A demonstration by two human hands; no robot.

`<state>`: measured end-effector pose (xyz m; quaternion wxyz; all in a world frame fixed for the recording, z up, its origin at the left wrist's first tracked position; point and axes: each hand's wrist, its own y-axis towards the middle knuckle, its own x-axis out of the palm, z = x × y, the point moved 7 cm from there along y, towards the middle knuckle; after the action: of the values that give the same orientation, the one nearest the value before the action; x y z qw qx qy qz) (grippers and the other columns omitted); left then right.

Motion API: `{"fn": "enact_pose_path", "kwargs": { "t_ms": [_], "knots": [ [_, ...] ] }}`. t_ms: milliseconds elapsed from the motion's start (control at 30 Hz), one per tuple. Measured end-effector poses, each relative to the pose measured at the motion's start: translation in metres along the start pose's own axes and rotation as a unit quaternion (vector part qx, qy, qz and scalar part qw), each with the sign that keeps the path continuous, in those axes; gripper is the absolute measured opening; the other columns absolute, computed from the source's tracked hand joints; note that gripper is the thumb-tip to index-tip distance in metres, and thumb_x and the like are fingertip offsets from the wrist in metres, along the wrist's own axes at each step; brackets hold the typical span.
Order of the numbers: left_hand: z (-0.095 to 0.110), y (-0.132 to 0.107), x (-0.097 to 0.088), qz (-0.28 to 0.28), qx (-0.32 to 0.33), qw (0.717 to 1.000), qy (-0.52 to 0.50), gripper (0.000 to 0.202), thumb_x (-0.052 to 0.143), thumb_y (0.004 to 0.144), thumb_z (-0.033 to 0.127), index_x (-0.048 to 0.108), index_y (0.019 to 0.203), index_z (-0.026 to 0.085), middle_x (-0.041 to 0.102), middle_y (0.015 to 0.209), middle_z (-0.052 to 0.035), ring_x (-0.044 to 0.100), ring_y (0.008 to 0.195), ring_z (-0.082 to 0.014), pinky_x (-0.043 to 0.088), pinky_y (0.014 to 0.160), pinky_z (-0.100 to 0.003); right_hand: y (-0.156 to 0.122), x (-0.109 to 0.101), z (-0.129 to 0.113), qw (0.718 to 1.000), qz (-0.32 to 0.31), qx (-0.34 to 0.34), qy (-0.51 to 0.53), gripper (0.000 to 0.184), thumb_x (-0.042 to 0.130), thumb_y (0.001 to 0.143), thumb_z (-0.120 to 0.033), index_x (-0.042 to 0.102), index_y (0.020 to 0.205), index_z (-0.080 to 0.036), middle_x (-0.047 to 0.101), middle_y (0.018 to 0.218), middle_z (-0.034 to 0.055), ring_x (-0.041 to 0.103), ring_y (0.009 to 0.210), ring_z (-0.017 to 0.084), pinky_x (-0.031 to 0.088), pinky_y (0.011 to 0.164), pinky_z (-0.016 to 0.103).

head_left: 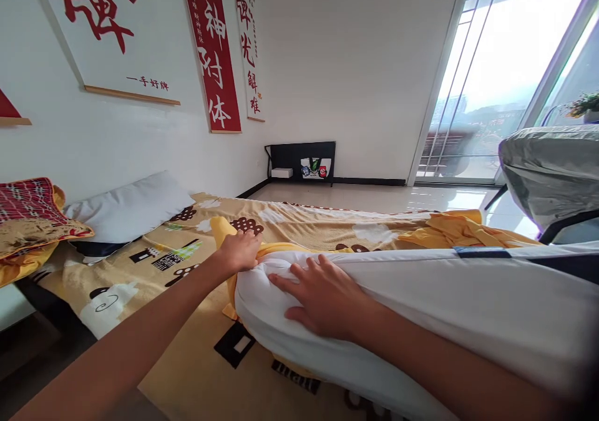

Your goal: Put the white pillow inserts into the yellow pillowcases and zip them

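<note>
A big white quilt (421,302) lies across the bed, partly inside a yellow cover (224,234). My left hand (241,251) is closed on the yellow cover's edge at the quilt's left end. My right hand (322,296) rests flat on the white quilt, fingers spread and pointing left. Under both lies the yellow patterned bed sheet (187,358).
A grey-white pillow (126,206) and a red patterned cushion (28,212) lie at the head of the bed by the wall with hanging scrolls (213,50). A grey covered chair (552,171) stands right, near the glass door (496,78). A black stand (302,161) sits in the far corner.
</note>
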<state>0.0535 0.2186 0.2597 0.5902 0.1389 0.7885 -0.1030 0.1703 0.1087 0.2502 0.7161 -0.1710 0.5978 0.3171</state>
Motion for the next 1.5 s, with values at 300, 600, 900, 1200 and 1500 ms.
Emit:
{"fn": "enact_pose_path", "kwargs": {
  "t_ms": [300, 600, 900, 1200, 1500],
  "knots": [
    [0.014, 0.008, -0.011, 0.202, -0.026, 0.979, 0.029, 0.025, 0.052, 0.085, 0.025, 0.06, 0.106, 0.014, 0.057, 0.115, -0.0145, 0.051, 0.11, -0.0316, 0.042, 0.091, -0.045, 0.007, 0.0, 0.012, 1.0, 0.0, 0.012, -0.004, 0.053, 0.048, 0.091, -0.048, 0.041, 0.14, -0.03, 0.061, 0.115, 0.0119, 0.059, 0.099, 0.031, 0.044, 0.082, 0.047],
    [0.062, 0.0, -0.04, 0.279, 0.036, 0.959, 0.032, 0.022, 0.042, 0.084, 0.011, 0.059, 0.096, 0.017, 0.057, 0.105, -0.011, 0.052, 0.096, -0.0253, 0.043, 0.074, -0.036, 0.017, 0.014, 0.061, 0.997, 0.028, 0.071, 0.021, 0.042, 0.041, 0.093, -0.047, 0.05, 0.129, -0.026, 0.062, 0.117, 0.0092, 0.061, 0.095, 0.027, 0.044, 0.079, 0.04],
    [0.013, 0.004, -0.004, 0.342, -0.124, 0.931, -0.026, 0.032, 0.044, 0.083, 0.014, 0.057, 0.111, 0.019, 0.056, 0.115, -0.0126, 0.051, 0.102, -0.0277, 0.043, 0.081, -0.038, 0.01, 0.024, 0.103, 0.981, 0.05, 0.184, -0.034, 0.044, 0.026, 0.098, -0.049, 0.046, 0.131, -0.029, 0.063, 0.104, 0.0101, 0.064, 0.084, 0.027, 0.044, 0.071, 0.038],
    [0.067, -0.007, -0.013, 0.335, 0.025, 0.941, -0.05, 0.024, 0.038, 0.088, 0.013, 0.06, 0.091, 0.021, 0.062, 0.097, -0.0077, 0.054, 0.095, -0.0227, 0.045, 0.077, -0.033, 0.024, 0.032, 0.068, 0.966, 0.084, 0.207, -0.13, 0.034, 0.026, 0.093, -0.012, 0.058, 0.105, -0.014, 0.061, 0.094, 0.0157, 0.06, 0.081, 0.025, 0.044, 0.067, 0.036],
    [0.07, 0.014, -0.028, 0.224, -0.031, 0.964, -0.137, 0.022, 0.037, 0.091, 0.023, 0.055, 0.103, 0.02, 0.067, 0.085, -0.0063, 0.064, 0.08, -0.0227, 0.043, 0.062, -0.031, -0.029, -0.007, 0.076, 0.99, 0.097, 0.088, -0.05, 0.057, 0.046, 0.092, -0.05, 0.039, 0.142, -0.025, 0.057, 0.122, 0.0126, 0.054, 0.105, 0.027, 0.041, 0.091, 0.042]
  ]
}}
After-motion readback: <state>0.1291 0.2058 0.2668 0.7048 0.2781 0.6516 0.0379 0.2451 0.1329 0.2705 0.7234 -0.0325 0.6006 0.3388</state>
